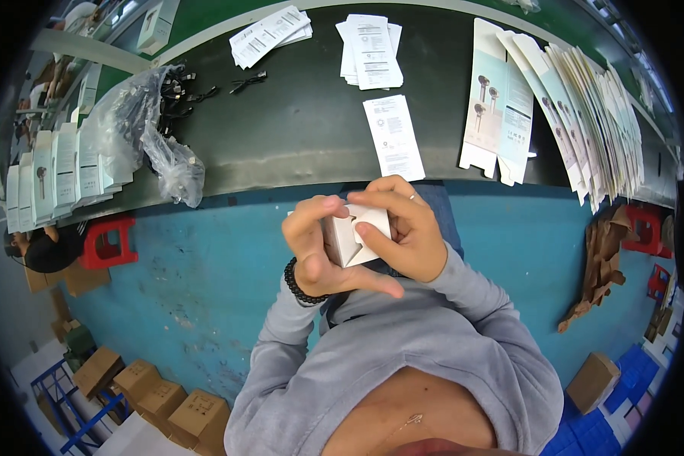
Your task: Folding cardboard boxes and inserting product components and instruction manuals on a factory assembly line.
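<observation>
A small white cardboard box is held just off the table's near edge, with flaps folding at the end that faces me. My left hand, with a dark bead bracelet at its wrist, grips the box's left side, its thumb stretched out below. Over the right side curls my right hand, its thumb pressing on a flap and its index finger across the top. What is inside the box cannot be seen. Beyond my hands a printed leaflet lies at the table's edge.
On the dark table are leaflet stacks, a flat unfolded carton and a row of flat cartons. Left are a plastic bag, black cables and made-up boxes. Red stools stand by another person.
</observation>
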Tool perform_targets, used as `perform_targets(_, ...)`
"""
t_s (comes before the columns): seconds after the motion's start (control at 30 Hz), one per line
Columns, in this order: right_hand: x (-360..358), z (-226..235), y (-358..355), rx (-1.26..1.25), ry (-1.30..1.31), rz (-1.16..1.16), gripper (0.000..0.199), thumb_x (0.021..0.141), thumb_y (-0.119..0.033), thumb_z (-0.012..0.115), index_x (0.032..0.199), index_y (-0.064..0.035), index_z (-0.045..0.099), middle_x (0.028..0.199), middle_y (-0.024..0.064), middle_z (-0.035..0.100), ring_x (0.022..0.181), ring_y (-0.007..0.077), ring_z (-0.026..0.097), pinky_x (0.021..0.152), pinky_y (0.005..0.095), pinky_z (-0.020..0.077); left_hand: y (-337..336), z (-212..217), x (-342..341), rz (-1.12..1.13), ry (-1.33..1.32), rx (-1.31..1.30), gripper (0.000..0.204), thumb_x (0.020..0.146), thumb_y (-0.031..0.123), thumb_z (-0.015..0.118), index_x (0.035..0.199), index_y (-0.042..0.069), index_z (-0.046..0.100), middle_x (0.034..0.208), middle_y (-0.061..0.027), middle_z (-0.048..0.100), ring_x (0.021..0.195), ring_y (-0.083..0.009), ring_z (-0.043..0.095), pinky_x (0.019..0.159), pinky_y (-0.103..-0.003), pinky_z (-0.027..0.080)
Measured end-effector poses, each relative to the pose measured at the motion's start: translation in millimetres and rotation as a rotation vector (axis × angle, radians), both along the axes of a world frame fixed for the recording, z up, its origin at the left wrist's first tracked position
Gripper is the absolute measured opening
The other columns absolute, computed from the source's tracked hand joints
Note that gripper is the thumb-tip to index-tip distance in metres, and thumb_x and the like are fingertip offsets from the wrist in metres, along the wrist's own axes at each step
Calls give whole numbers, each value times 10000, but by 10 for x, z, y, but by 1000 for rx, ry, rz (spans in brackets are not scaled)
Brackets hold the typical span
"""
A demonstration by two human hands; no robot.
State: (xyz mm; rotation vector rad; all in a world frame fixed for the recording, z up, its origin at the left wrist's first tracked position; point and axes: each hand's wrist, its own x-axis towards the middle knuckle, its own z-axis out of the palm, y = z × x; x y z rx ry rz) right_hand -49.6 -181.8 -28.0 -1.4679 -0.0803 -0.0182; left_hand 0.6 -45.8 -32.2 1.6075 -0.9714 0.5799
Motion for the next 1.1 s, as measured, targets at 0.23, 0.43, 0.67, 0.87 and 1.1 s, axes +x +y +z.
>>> perform_targets(0.23,10,-170,-50,6,-127,99,703,773,-153,668,1361,-29,304,1252,142,411,1098,215,475,889,304,402,-6,0,1,-29,-14,-62,1169,447,614,781,1384,308,153,1217,-182,338,853,-234,471,650,-322,460)
perform_targets(0.43,-154,-159,-128,-409,-330,216,1013,617,-403,760,1388,-23,222,1093,181,510,947,330,528,817,415,412,128,289,-27,-429,577,-875,1196,516,804,576,1410,168,98,1318,-226,292,1022,-290,461,800,-412,463)
perform_targets(0.67,-82,538,-34,-1173,-923,250,372,752,-374,596,1086,-210,609,944,89,561,839,231,564,804,428,434,588,54,277,-1156,1183,429,1162,592,447,775,1419,69,51,1325,-174,353,1223,-239,360,1017,-332,264)
perform_targets(0.87,-84,826,-709,-963,-901,-152,516,735,-498,606,1073,-109,604,1011,91,584,926,282,566,848,513,401,959,24,120,-916,1407,329,1101,576,125,817,1407,21,102,1287,-130,417,1155,-200,431,971,-315,323)
perform_targets(1.1,430,-204,-827,-1365,-554,59,533,641,-199,744,1122,-51,569,1141,133,529,1002,322,502,838,378,427,1231,-382,-135,-624,1421,66,995,512,107,852,1325,8,288,1197,-95,510,1086,-172,495,895,-323,403)
